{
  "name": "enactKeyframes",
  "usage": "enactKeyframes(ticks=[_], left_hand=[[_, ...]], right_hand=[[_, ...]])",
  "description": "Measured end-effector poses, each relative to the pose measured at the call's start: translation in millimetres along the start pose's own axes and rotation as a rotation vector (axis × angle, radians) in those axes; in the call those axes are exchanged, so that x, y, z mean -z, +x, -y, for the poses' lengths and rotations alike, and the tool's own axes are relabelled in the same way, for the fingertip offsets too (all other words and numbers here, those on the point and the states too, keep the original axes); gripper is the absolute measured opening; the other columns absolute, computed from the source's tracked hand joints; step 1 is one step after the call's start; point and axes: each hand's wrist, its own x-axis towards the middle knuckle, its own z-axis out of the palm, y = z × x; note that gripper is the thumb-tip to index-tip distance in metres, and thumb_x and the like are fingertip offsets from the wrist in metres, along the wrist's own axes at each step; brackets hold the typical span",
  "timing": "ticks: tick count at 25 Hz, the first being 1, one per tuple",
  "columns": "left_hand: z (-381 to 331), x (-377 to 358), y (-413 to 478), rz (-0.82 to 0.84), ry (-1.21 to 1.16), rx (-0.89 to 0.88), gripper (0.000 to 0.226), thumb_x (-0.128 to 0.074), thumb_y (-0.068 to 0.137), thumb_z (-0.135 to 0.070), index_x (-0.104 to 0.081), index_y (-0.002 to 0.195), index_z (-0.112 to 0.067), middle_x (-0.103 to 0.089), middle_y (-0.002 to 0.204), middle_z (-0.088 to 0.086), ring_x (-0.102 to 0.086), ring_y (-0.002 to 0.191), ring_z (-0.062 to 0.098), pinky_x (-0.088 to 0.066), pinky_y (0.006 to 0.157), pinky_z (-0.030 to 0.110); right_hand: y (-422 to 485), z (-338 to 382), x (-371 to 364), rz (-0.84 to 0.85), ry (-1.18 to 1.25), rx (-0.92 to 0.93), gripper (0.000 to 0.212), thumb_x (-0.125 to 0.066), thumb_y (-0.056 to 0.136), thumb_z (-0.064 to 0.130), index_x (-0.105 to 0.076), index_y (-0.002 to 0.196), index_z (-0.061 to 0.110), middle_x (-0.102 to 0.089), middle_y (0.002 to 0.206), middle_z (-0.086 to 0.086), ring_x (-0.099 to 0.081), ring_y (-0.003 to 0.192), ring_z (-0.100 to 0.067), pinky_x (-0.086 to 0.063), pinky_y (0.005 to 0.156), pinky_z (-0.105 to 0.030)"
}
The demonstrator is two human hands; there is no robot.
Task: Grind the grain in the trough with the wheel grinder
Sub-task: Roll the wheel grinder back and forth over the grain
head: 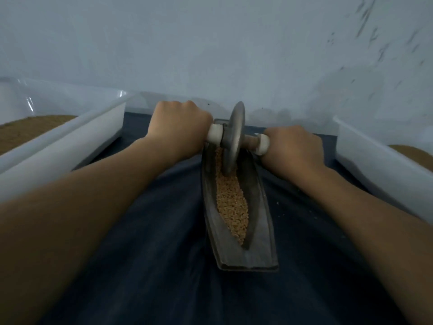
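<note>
Both hands are on the tool. The left hand (pixel 178 127), just left of centre frame, has its grip closed tight round the white handle end (pixel 215 133), fingers curled right over it. The right hand (pixel 295 148) does the same on the other white handle end (pixel 263 144), with the brown axle showing between it and the disc. The wheel grinder (pixel 234 130) stands on edge at centre frame, a dull grey metal disc with a thin rim, tipped a little to the right at the top, and its lower edge is sunk into the grain (pixel 230 202). That grain is pale golden and coarse, filling the narrow V-shaped groove from under the wheel down towards the lower centre. The trough (pixel 260 242) is dark, boat-shaped metal with flat worn rims, long and slightly curved, lying on a dark blue cloth (pixel 152 231). A few pale specks lie on the cloth right of the trough. A white bin (pixel 70 146) sits at the left edge and another white bin (pixel 375 165) at the right, each holding brown material. A pale wall (pixel 210 43) fills the top.
</note>
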Motion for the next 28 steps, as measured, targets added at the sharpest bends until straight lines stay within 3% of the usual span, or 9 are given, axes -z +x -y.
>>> enactKeyframes(ticks=[2, 6, 9, 12, 15, 19, 22, 25, 28], left_hand=[[6, -1, -15, -0.029, -0.014, -0.029, 0.002, -0.059, 0.087, -0.022, -0.060, 0.088, -0.022, -0.056, 0.076, 0.006, -0.060, 0.069, 0.032, -0.033, 0.054, 0.032], [13, 2, -65, -0.186, -0.051, -0.088, 0.031, -0.068, 0.064, -0.026, -0.037, 0.066, -0.025, -0.024, 0.051, -0.004, -0.013, 0.042, 0.014, -0.008, 0.050, 0.017], [9, -6, -42, -0.104, 0.000, -0.058, 0.011, -0.065, 0.074, -0.022, -0.055, 0.071, -0.021, -0.039, 0.055, 0.002, -0.036, 0.043, 0.022, -0.017, 0.047, 0.021], [3, -2, 6, -0.019, 0.022, -0.029, 0.009, -0.057, 0.088, -0.019, -0.064, 0.094, -0.020, -0.061, 0.083, 0.008, -0.063, 0.075, 0.032, -0.035, 0.058, 0.033], [4, 2, -8, -0.077, 0.028, -0.081, 0.003, -0.062, 0.084, -0.019, -0.063, 0.087, -0.020, -0.061, 0.077, 0.006, -0.064, 0.069, 0.033, -0.032, 0.054, 0.032], [11, -17, -75, -0.231, -0.132, -0.041, 0.038, -0.071, 0.067, -0.023, -0.033, 0.068, -0.023, -0.036, 0.051, -0.004, -0.033, 0.040, 0.021, -0.010, 0.050, 0.020], [8, -23, -56, -0.175, -0.096, 0.041, 0.030, -0.071, 0.073, -0.024, -0.042, 0.069, -0.020, -0.043, 0.054, 0.001, -0.038, 0.043, 0.024, -0.018, 0.047, 0.023], [-1, -15, -12, -0.105, -0.071, 0.066, 0.007, -0.061, 0.088, -0.025, -0.062, 0.093, -0.020, -0.063, 0.084, 0.008, -0.064, 0.076, 0.034, -0.034, 0.057, 0.033], [7, -6, -27, -0.025, -0.114, -0.044, 0.011, -0.061, 0.082, -0.031, -0.062, 0.092, -0.028, -0.061, 0.082, 0.002, -0.064, 0.074, 0.031, -0.036, 0.057, 0.033]], right_hand=[[-14, -5, 6, -0.039, -0.030, 0.054, 0.014, -0.060, 0.087, 0.042, -0.056, 0.079, 0.031, -0.058, 0.071, 0.005, -0.055, 0.065, -0.024, -0.037, 0.054, -0.030], [-61, -25, 6, -0.350, -0.097, 0.261, 0.025, -0.063, 0.065, 0.041, -0.042, 0.069, 0.028, -0.026, 0.048, 0.013, -0.027, 0.039, -0.019, -0.020, 0.047, -0.016], [-29, -14, 4, -0.258, -0.092, 0.182, 0.023, -0.063, 0.075, 0.043, -0.045, 0.068, 0.030, -0.034, 0.052, 0.011, -0.034, 0.045, -0.020, -0.027, 0.048, -0.022], [-3, -1, -2, -0.027, 0.020, -0.010, 0.024, -0.058, 0.092, 0.047, -0.053, 0.077, 0.029, -0.059, 0.076, 0.001, -0.057, 0.071, -0.027, -0.046, 0.060, -0.033], [-20, -11, 0, -0.032, 0.004, 0.080, 0.015, -0.054, 0.091, 0.043, -0.058, 0.083, 0.031, -0.059, 0.072, 0.005, -0.059, 0.067, -0.025, -0.042, 0.054, -0.032], [-42, -25, 12, -0.418, -0.166, 0.359, 0.022, -0.059, 0.067, 0.039, -0.040, 0.067, 0.028, -0.024, 0.050, 0.013, -0.018, 0.041, -0.015, -0.015, 0.051, -0.015], [-15, -8, 12, -0.261, -0.131, 0.275, 0.031, -0.072, 0.072, 0.038, -0.043, 0.067, 0.029, -0.030, 0.054, 0.008, -0.034, 0.048, -0.020, -0.020, 0.049, -0.018], [2, 2, 11, -0.013, -0.050, 0.065, 0.022, -0.066, 0.086, 0.049, -0.058, 0.082, 0.029, -0.057, 0.076, 0.002, -0.050, 0.068, -0.024, -0.036, 0.055, -0.029], [-20, -11, 16, -0.061, -0.103, 0.159, 0.016, -0.058, 0.084, 0.044, -0.051, 0.077, 0.032, -0.056, 0.068, 0.007, -0.049, 0.059, -0.021, -0.032, 0.050, -0.027]])
